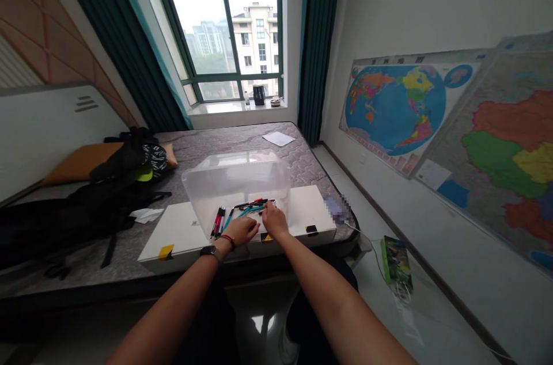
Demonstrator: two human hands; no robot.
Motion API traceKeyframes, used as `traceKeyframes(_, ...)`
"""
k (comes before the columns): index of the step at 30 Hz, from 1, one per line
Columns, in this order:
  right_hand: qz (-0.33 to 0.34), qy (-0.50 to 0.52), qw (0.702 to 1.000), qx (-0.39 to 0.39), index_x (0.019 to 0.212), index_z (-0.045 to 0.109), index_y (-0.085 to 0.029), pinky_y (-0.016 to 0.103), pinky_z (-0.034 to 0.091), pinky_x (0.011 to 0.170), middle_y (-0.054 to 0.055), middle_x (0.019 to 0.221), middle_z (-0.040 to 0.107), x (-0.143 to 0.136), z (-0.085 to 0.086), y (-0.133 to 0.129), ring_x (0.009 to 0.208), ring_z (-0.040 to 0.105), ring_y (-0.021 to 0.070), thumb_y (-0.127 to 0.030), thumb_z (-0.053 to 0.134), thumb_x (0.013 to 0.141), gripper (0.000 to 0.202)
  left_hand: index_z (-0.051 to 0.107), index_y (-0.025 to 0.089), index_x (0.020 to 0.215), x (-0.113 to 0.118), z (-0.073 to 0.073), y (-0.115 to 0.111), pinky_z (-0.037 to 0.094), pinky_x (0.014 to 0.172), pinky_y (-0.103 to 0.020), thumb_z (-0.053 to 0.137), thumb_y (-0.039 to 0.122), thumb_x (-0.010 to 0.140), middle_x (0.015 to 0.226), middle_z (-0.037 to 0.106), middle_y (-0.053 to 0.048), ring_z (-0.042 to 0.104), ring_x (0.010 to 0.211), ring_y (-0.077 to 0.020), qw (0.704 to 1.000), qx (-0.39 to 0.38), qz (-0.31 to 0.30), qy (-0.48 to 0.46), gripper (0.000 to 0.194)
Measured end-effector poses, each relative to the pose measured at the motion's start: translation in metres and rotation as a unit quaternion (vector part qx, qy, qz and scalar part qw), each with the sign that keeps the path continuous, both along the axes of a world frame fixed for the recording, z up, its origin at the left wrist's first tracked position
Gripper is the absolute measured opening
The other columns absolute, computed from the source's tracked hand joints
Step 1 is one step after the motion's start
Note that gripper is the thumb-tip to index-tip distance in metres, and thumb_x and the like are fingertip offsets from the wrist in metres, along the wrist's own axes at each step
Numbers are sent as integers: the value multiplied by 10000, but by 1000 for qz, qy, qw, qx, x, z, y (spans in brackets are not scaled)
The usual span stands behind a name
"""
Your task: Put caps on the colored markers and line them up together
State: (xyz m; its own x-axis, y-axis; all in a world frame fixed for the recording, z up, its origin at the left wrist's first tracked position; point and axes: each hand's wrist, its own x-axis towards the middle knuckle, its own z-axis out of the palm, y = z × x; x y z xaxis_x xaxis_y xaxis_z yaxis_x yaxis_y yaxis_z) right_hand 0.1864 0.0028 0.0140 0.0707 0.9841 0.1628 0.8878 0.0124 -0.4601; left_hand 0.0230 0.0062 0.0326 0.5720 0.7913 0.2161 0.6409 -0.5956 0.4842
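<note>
Several red, black and teal pens (248, 207) lie in a loose pile on a white box (309, 206), in front of a clear plastic bin (237, 178) that rests tilted on its side. A few red and black pens (218, 222) lie side by side at the left of the pile. My left hand (242, 230), with a watch and a red band at the wrist, is curled at the near edge of the pile. My right hand (273, 220) has its fingers pressed together at the pile's right end; what they hold, if anything, is too small to tell.
The box lies on a grey mattress (207, 143). Dark clothes and a bag (108, 204) are heaped at the left. A white paper (279, 138) lies behind the bin. A blurred-out device (337, 209) with a cable is at the right edge, and a green box (395, 261) stands on the floor.
</note>
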Motion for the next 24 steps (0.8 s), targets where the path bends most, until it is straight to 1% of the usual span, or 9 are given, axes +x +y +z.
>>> traceKeyframes(2,2,1,1000,-5,1142,503,-182,288,414,700,106,916,676,0,2,-1,861,652,234,-255,337,968,251,594,219,582,-6,6,5,413,656,-289,561,391,828,612,574,-59,566,635,-196,999,24,25,14,302)
traceKeyframes(3,4,1,1000,-7,1140,504,-179,287,415,705,106,920,675,1,3,-1,866,651,233,-248,345,964,247,628,219,661,-7,10,7,424,685,-293,546,366,844,682,598,-65,580,683,-201,998,37,36,33,249)
traceKeyframes(4,6,2,1000,-9,1131,509,-177,287,415,712,107,924,674,1,3,-2,872,649,232,-241,358,957,240,656,225,795,-7,15,11,434,721,-298,522,330,864,808,624,-75,592,756,-205,996,48,41,58,183)
traceKeyframes(5,9,3,1000,-11,1116,518,-175,286,415,720,108,927,673,1,4,-2,879,646,230,-233,377,946,228,653,237,945,-5,19,14,440,755,-307,494,283,880,945,626,-87,594,832,-210,994,62,47,82,178)
traceKeyframes(7,14,3,1000,-13,1078,536,-173,284,415,734,108,933,670,1,5,-2,891,640,227,-215,412,920,206,606,244,1108,5,27,22,450,801,-316,461,213,893,1082,590,-104,568,969,-222,984,79,46,153,261)
traceKeyframes(10,17,-1,1000,-11,1049,552,-177,284,419,741,103,932,670,1,5,-2,895,635,224,-202,418,902,201,614,216,1090,27,32,36,465,810,-338,436,154,898,1112,564,-128,537,1025,-238,965,91,68,237,269)
traceKeyframes(14,11,-19,1000,-10,1052,558,-177,288,432,722,104,922,674,0,3,-1,871,642,230,-221,406,903,218,653,179,1008,48,27,53,477,778,-365,433,121,888,1066,560,-151,550,984,-254,957,81,90,262,257)
traceKeyframes(19,17,-33,999,-18,1086,558,-185,299,445,723,110,944,674,-1,-2,2,873,648,237,-242,402,912,241,682,169,941,51,14,62,482,733,-346,426,145,895,1088,536,-156,535,994,-261,954,112,103,258,261)
traceKeyframes(24,15,-4,1000,-5,1060,565,-182,301,451,730,112,924,671,1,-4,2,876,649,244,-247,419,901,225,671,165,978,51,12,59,480,741,-354,432,145,892,1056,554,-156,543,980,-263,951,113,86,274,255)
